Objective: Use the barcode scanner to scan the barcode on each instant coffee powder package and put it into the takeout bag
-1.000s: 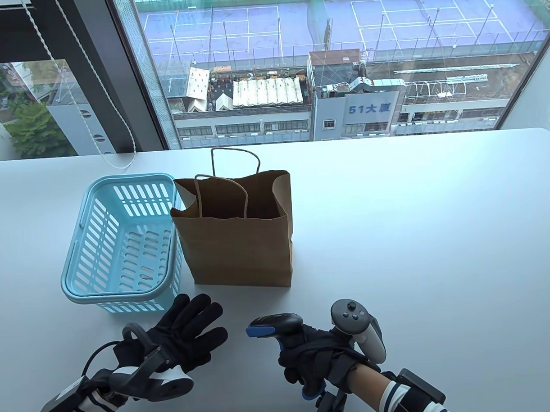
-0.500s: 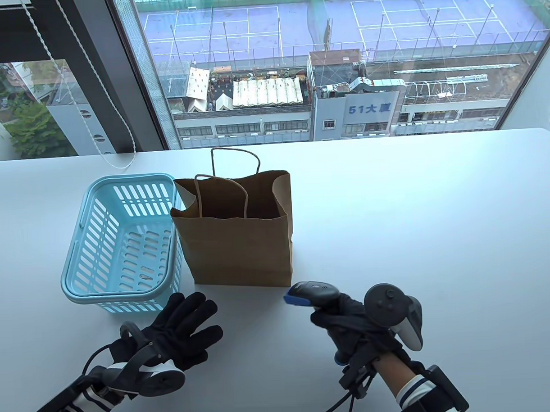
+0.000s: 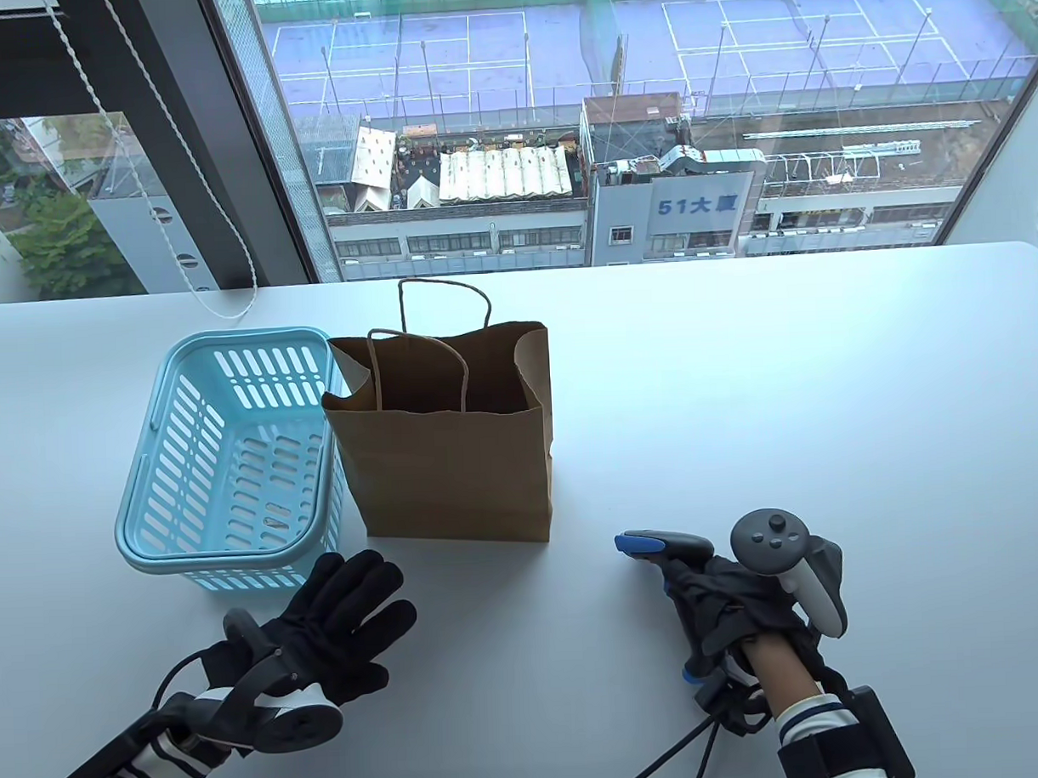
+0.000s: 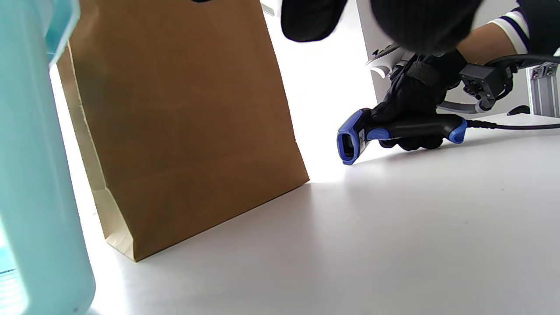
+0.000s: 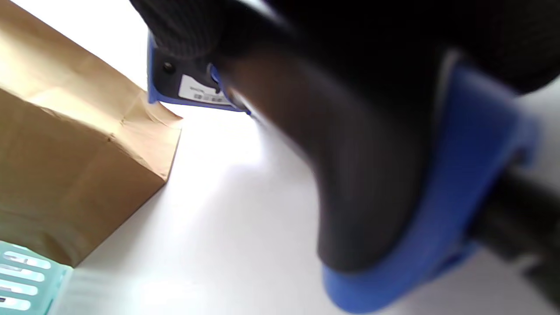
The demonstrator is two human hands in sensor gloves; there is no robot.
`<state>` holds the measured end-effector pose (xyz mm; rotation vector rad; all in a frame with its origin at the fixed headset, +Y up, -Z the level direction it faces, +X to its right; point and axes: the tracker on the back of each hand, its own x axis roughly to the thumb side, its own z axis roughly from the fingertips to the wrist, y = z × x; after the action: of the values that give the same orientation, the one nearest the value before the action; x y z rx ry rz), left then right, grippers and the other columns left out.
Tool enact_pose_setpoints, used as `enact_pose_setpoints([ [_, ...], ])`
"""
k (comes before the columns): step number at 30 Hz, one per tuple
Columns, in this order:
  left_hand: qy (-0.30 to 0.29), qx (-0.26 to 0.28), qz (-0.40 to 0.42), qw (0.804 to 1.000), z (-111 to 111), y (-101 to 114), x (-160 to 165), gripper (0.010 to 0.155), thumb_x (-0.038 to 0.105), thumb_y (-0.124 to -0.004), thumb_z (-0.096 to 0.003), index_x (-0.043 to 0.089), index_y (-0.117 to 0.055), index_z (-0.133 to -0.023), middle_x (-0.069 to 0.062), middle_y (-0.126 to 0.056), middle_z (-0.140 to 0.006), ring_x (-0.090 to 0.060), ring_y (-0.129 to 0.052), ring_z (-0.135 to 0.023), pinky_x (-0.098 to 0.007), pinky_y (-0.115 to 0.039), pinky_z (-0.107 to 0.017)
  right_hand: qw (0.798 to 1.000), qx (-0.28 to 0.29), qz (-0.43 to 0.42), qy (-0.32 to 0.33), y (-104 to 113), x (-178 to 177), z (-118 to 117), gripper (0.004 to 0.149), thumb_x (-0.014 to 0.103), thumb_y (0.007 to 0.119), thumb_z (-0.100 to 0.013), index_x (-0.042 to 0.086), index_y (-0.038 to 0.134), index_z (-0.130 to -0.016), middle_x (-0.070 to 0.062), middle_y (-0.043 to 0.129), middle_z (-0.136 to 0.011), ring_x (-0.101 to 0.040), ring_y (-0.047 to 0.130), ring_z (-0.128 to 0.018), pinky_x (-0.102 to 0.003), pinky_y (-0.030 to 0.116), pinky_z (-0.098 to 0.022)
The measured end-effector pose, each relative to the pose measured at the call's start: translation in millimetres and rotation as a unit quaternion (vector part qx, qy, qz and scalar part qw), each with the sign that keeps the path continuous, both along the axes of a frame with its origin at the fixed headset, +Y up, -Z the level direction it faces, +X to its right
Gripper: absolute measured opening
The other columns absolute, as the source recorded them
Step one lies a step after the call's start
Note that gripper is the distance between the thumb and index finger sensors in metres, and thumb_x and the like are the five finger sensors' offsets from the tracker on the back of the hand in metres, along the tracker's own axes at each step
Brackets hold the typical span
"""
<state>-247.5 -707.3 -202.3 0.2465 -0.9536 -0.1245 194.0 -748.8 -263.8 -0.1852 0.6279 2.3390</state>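
right hand (image 3: 730, 598) carried barcode scanner (image 3: 665, 547) rightward, fingers (image 4: 411, 142) wrapping its handle.

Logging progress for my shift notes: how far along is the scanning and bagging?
Seemingly near the end: the basket shows no packages, and the takeout bag stands open, contents unseen. The right hand holds the scanner low near the table; the left hand rests open, empty.

Matt brown paper bag (image 3: 453, 447), glossy pale-blue plastic basket (image 3: 224, 459), smooth white table (image 3: 783, 397), black knit-cloth gloves (image 3: 345, 633).
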Motion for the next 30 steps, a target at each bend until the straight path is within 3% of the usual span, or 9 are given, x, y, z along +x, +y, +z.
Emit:
enact_pose_setpoints([
  [5, -0.001, 0.004, -0.004, 1.000, 1, 1, 0, 0.081, 0.057, -0.072, -0.0377, 0.020, -0.049, -0.106, -0.016, -0.012, -0.115, -0.045, -0.034, -0.107, -0.063, -0.036, -0.074, 0.990, -0.023, 0.135, 0.025, 0, -4, 0, 0.071, 0.047, 0.054, -0.057, -0.017, 0.076, -0.078, -0.029, 0.094, -0.051, -0.047, 0.096, -0.032, -0.061, 0.076, -0.027],
  [10, 0.002, 0.008, -0.008, 1.000, 1, 1, 0, 0.088, 0.059, -0.073, -0.0358, 0.019, -0.042, -0.108, -0.019, -0.008, -0.113, -0.047, -0.032, -0.107, -0.064, -0.036, -0.074, 0.982, -0.017, 0.185, 0.039, 7, -11, 1, 0.071, 0.048, 0.053, -0.058, -0.016, 0.078, -0.076, -0.028, 0.095, -0.048, -0.045, 0.096, -0.029, -0.060, 0.076, -0.026],
  [13, 0.003, 0.021, -0.013, 1.000, 2, 5, 0, 0.095, 0.061, -0.074, -0.0348, 0.017, -0.033, -0.109, -0.021, -0.004, -0.112, -0.048, -0.030, -0.106, -0.065, -0.035, -0.074, 0.953, 0.045, 0.295, 0.045, 31, -25, 6, 0.070, 0.049, 0.056, -0.057, -0.015, 0.079, -0.075, -0.026, 0.095, -0.046, -0.042, 0.096, -0.026, -0.057, 0.077, -0.024],
  [17, 0.008, 0.056, -0.007, 0.998, 6, 15, -1, 0.104, 0.063, -0.073, -0.0341, 0.013, -0.019, -0.108, -0.025, -0.001, -0.111, -0.052, -0.027, -0.106, -0.067, -0.034, -0.073, 0.891, 0.274, 0.354, 0.073, 66, -57, 22, 0.061, 0.045, 0.064, -0.057, -0.010, 0.078, -0.077, -0.023, 0.095, -0.048, -0.038, 0.096, -0.026, -0.054, 0.078, -0.023],
  [19, 0.019, 0.074, -0.007, 0.997, 7, 21, -1, 0.109, 0.067, -0.072, -0.0330, 0.011, -0.013, -0.106, -0.028, -0.001, -0.110, -0.055, -0.025, -0.106, -0.068, -0.033, -0.072, 0.823, 0.437, 0.346, 0.110, 76, -81, 34, 0.061, 0.043, 0.068, -0.056, -0.011, 0.073, -0.083, -0.027, 0.092, -0.058, -0.045, 0.095, -0.036, -0.058, 0.076, -0.030],
  [21, 0.028, 0.086, -0.006, 0.996, 7, 25, -1, 0.114, 0.069, -0.072, -0.0323, 0.009, -0.008, -0.105, -0.031, 0.000, -0.110, -0.057, -0.024, -0.105, -0.070, -0.032, -0.072, 0.767, 0.519, 0.333, 0.178, 79, -104, 42, 0.067, 0.044, 0.070, -0.055, -0.010, 0.060, -0.094, -0.033, 0.081, -0.076, -0.054, 0.088, -0.056, -0.065, 0.070, -0.042],
  [23, 0.033, 0.089, -0.006, 0.995, 7, 26, -1, 0.116, 0.071, -0.071, -0.0321, 0.007, -0.006, -0.104, -0.032, -0.001, -0.110, -0.059, -0.023, -0.105, -0.071, -0.032, -0.071, 0.718, 0.555, 0.321, 0.271, 76, -129, 47, 0.074, 0.046, 0.069, -0.055, -0.006, 0.045, -0.102, -0.040, 0.060, -0.093, -0.064, 0.070, -0.075, -0.074, 0.057, -0.052],
  [27, 0.036, 0.090, -0.020, 0.995, 6, 22, 1, 0.117, 0.072, -0.070, -0.0319, 0.007, -0.003, -0.103, -0.033, 0.001, -0.109, -0.059, -0.021, -0.105, -0.072, -0.031, -0.071, 0.650, 0.570, 0.313, 0.394, 58, -166, 46, 0.085, 0.052, 0.068, -0.053, 0.001, 0.027, -0.108, -0.042, 0.030, -0.104, -0.070, 0.041, -0.091, -0.082, 0.036, -0.056],
  [30, 0.030, 0.087, -0.029, 0.995, 6, 17, 3, 0.117, 0.072, -0.070, -0.0321, 0.008, -0.002, -0.102, -0.032, 0.002, -0.109, -0.058, -0.019, -0.105, -0.071, -0.030, -0.072, 0.627, 0.563, 0.311, 0.439, 40, -178, 42, 0.088, 0.055, 0.068, -0.052, 0.002, 0.025, -0.108, -0.042, 0.023, -0.106, -0.070, 0.032, -0.094, -0.083, 0.030, -0.057],
])
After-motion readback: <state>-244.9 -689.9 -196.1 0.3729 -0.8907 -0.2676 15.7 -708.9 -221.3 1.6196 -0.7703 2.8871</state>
